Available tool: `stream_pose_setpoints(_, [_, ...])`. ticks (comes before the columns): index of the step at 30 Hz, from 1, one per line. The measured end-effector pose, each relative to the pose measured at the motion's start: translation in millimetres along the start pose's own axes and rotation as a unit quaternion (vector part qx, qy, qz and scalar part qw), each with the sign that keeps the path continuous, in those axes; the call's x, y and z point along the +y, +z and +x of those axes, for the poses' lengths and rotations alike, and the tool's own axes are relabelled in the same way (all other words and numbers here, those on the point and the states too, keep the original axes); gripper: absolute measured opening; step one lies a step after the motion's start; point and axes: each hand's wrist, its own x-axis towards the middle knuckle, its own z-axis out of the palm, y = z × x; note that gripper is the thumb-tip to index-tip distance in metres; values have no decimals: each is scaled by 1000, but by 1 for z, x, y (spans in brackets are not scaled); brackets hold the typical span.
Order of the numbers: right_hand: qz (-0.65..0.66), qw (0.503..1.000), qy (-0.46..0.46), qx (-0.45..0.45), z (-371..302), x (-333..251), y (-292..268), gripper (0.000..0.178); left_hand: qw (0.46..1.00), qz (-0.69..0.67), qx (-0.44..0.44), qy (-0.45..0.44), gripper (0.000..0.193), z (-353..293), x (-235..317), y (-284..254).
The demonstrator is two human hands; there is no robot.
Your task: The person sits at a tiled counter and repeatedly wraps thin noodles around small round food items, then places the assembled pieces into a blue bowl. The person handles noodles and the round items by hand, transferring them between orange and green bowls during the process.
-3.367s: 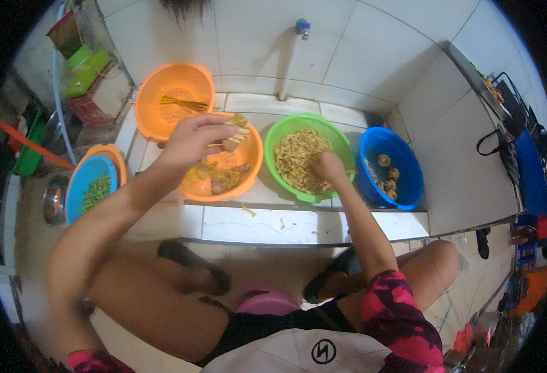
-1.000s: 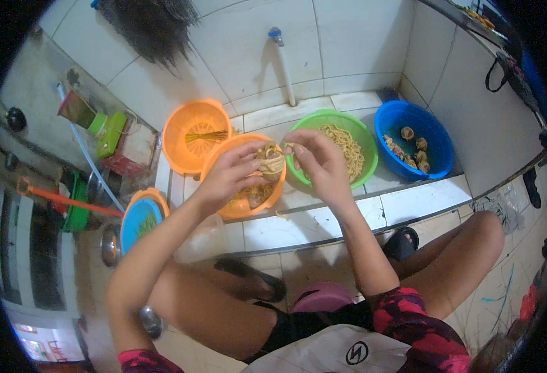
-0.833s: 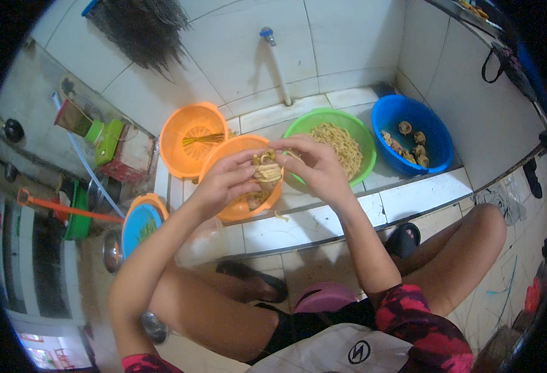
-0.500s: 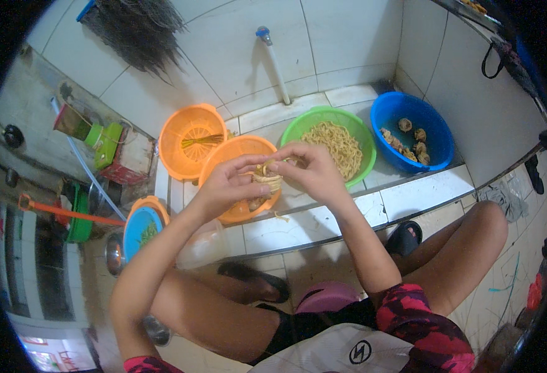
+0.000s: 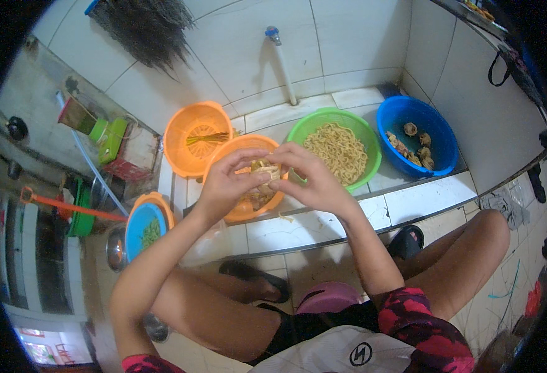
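Note:
Between my fingertips is a small ball wrapped in pale noodle strands (image 5: 264, 174). My left hand (image 5: 220, 186) grips its left side, while the fingers of my right hand (image 5: 311, 177) pinch at its top and right. Directly beneath is an orange basin (image 5: 224, 149) holding pale, lumpy pieces, partly covered by my hands. To its right a green basin (image 5: 375, 158) holds a heap of yellow noodles (image 5: 339, 152). Several noodle-wrapped balls (image 5: 424, 153) lie in the blue basin (image 5: 444, 127) farther right. An orange strainer (image 5: 177, 133) behind my left hand contains a bundle of thin yellow-brown strips (image 5: 208, 138).
The basins stand on a white tiled ledge (image 5: 311, 224). A pipe with a blue-handled tap (image 5: 280, 62) rises behind them. At left, a light blue basin (image 5: 138, 233) holds green cut leaves, near an orange-handled tool (image 5: 74, 208). A pink stool (image 5: 328, 297) is below me.
The fingers of my right hand have shifted down around the noodle-wrapped ball, and a loose strand at its right no longer shows. The whole view has shifted slightly.

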Motion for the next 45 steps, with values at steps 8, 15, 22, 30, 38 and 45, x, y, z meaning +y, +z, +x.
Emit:
stream_pose_setpoints(8, [3,998,64,26,-3,1,3,31,998,34,-23,37,49,-1,4,-8])
stream_pose_setpoints(15, [-23,990,107,89,-3,-25,-6,18,998,33,44,-42,47,-4,6,-11])
stream_pose_setpoints(22, [-64,997,17,37,0,-30,5,8,998,47,22,-38,48,-3,2,-9])
stream_pose_setpoints(30, [-62,997,3,49,1,-22,12,8,1000,6,-17,19,50,-2,-2,-7])
stream_pose_setpoints(38, [-31,989,116,82,-1,-17,14,12,999,31,-22,-2,47,-3,1,-14])
stream_pose_setpoints(45, [-82,990,94,69,-3,-13,14,13,999,41,-14,-5,46,-3,-4,-17])
